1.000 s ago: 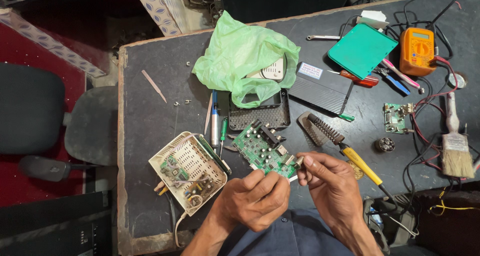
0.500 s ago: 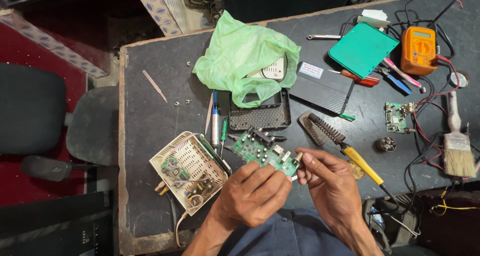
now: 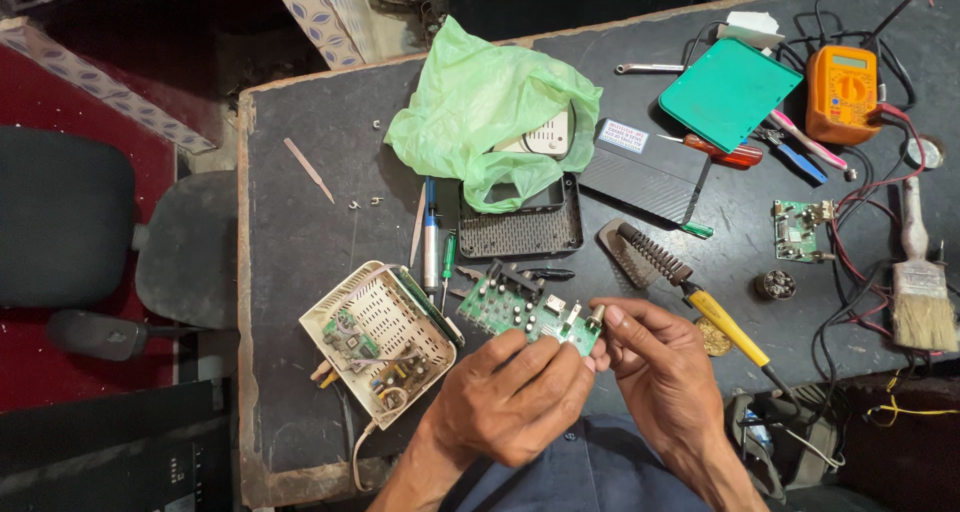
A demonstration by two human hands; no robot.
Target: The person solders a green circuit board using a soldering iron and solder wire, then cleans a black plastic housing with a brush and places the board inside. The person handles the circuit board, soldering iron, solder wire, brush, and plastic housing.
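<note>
A: Where's the green circuit board [image 3: 520, 310]?
B: Held over the near edge of the dark table [image 3: 300, 242], between both hands. Left hand [image 3: 510, 397] grips its near edge from below, fingers curled shut on it. Right hand [image 3: 665, 372] pinches the board's right end, thumb and forefinger closed on the corner.

A: Around it?
B: Open cream plastic casing [image 3: 375, 337] with small boards inside, just left of the left hand. Black vented cover [image 3: 520, 234] just beyond the board, green plastic bag [image 3: 490, 122] behind that. Yellow-handled soldering iron [image 3: 700, 297] lies right beside the right hand. Orange multimeter [image 3: 845, 92] and paintbrush [image 3: 915, 282] well off to the right.

A: Anything hidden?
B: Left fingers cover the board's near side. The bag hides most of a white device under it. Can't tell what the right fingertips touch.
</note>
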